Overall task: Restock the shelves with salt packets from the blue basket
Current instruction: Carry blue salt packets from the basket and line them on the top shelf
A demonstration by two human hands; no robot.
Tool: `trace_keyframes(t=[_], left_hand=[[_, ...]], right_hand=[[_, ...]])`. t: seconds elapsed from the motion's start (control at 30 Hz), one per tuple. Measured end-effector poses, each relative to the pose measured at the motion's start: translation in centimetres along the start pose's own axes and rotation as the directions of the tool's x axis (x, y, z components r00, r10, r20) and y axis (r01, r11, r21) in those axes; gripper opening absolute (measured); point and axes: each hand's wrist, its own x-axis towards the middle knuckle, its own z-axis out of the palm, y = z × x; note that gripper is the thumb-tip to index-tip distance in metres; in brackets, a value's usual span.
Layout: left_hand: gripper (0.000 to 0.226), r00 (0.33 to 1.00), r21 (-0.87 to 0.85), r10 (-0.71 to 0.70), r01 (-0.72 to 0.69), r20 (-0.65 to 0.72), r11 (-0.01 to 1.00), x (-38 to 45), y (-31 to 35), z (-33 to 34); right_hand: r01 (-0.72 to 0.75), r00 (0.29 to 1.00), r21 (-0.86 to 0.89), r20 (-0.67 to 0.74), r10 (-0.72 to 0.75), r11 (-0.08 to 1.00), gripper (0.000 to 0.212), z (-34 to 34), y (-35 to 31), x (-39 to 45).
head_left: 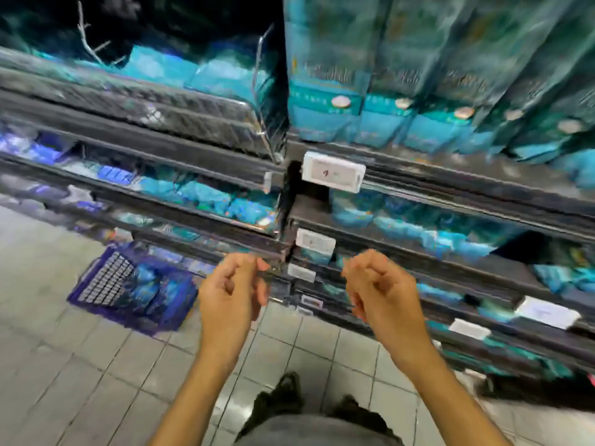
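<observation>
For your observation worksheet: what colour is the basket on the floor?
The basket is blue-purple, seen in the head view, the only one given.

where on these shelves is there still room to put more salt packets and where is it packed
Most room: the dark wire-mesh top-left shelf, bare in front of the teal packets lying at its back. A dark gap opens on the second right shelf, beside flat packets. Crowded: the top-right shelf, filled with upright teal bags. Lower shelves are too blurred to judge.

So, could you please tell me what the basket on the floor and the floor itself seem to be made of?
The basket looks like moulded blue plastic: its wall is an open grid of small holes. The floor looks like pale glazed tile: square pieces with dark joint lines and a slight sheen. Blur leaves both uncertain.
</observation>
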Motion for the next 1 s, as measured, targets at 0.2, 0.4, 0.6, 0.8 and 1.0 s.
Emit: trace_keyframes(t=[0.2, 0.4, 0.6, 0.8, 1.0], left_hand=[[0.033, 0.951, -0.015, -0.244, 0.246, -0.188, 0.969, -7.5, -4.2, -4.8], [0.034, 0.869, -0.008, -0.31, 0.333, -0.386, 0.943, -13.9, -6.2, -7.4], [0.036, 0.712, -0.117, -0.363, 0.372, -0.601, 0.921, -20.9, -7.3, -11.1], [0.034, 0.528, -0.18, -0.363, 0.365, -0.768, 0.913, -24.2, -8.4, -15.6], [0.028, 0.351, -0.232, -0.38, 0.395, -0.856, 0.889, -24.5, -11.0, -24.0]], right_hand=[[-0.156, 0.975, -0.137, 0.14, 0.175, 0.978, 0.033, 0.2, 5.3, -5.6], [-0.264, 0.871, -0.289, 0.339, 0.356, 0.92, 0.034, 1.4, 9.8, -8.3], [-0.172, 0.726, -0.379, 0.575, 0.377, 0.909, 0.036, 6.4, 11.3, -8.8], [-0.163, 0.617, -0.36, 0.689, 0.38, 0.919, 0.033, 16.2, 10.7, -7.7], [-0.104, 0.566, -0.356, 0.747, 0.349, 0.929, 0.028, 28.8, 10.8, -6.9]])
